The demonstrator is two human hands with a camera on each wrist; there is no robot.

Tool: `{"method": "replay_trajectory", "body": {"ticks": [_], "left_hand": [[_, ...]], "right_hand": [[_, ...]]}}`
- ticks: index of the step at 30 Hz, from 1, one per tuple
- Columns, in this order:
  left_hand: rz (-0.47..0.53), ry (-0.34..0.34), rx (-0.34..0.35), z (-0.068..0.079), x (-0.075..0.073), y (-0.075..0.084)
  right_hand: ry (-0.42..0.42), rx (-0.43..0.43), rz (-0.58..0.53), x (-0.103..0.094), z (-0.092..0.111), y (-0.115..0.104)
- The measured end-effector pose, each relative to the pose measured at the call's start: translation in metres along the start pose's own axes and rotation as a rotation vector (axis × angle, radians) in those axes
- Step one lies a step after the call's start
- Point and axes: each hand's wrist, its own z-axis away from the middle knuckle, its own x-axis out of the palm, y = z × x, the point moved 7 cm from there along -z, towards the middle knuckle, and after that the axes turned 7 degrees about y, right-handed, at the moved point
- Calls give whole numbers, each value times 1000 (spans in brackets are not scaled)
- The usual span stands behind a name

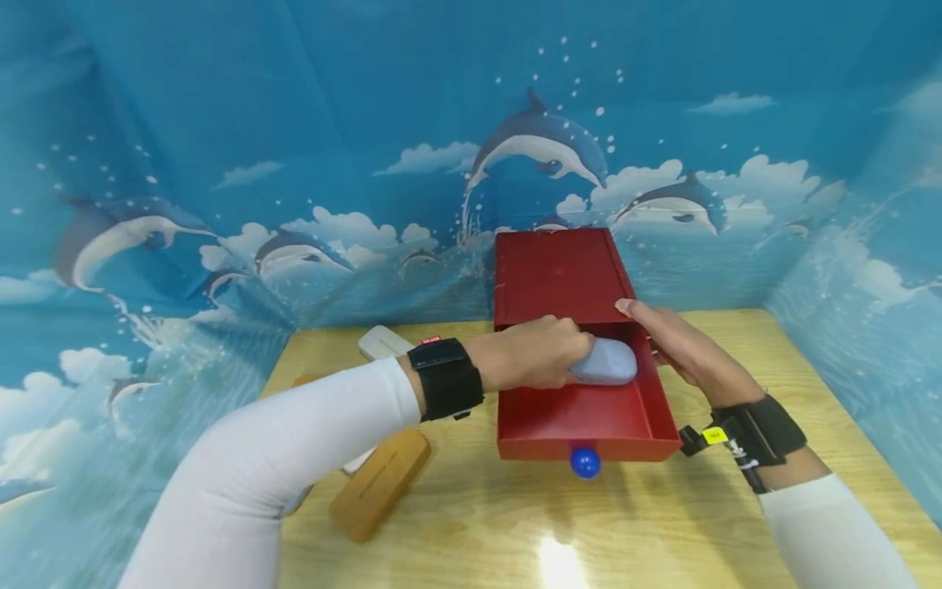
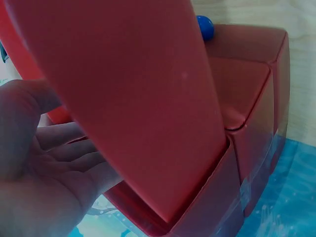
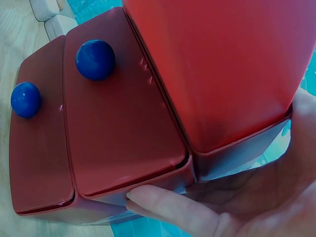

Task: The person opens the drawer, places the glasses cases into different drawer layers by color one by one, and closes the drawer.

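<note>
A red drawer cabinet point(image 1: 555, 274) stands on the table, its top drawer point(image 1: 567, 421) pulled out. Over that drawer my left hand point(image 1: 540, 352) grips one end of a pale blue, rounded oblong case point(image 1: 607, 362). In the left wrist view the red drawer hides the fingertips and the case. My right hand point(image 1: 680, 348) rests against the cabinet's right side, thumb on the top front edge. Its fingers point(image 3: 177, 207) lie along the cabinet's side in the right wrist view. Two lower drawer fronts point(image 3: 116, 128) there look closed, with blue knobs.
Left of the cabinet lie a brown oblong case point(image 1: 383, 483) and a whitish case point(image 1: 386, 342); the left forearm covers part of other items. A blue knob point(image 1: 585, 463) juts from the open drawer. A dolphin-print cloth point(image 1: 368, 188) surrounds the wooden table point(image 1: 471, 532).
</note>
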Motion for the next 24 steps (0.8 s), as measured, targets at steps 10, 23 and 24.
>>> {"method": "replay_trajectory", "body": {"ticks": [10, 23, 24], "left_hand": [[-246, 0, 82, 1, 1, 8], [-830, 1, 110, -3, 15, 13], [-845, -9, 104, -3, 16, 12]], "right_hand": [[5, 4, -12, 1, 0, 2], [-3, -4, -43, 2, 1, 2], [-1, -5, -42, 2, 1, 1]]}}
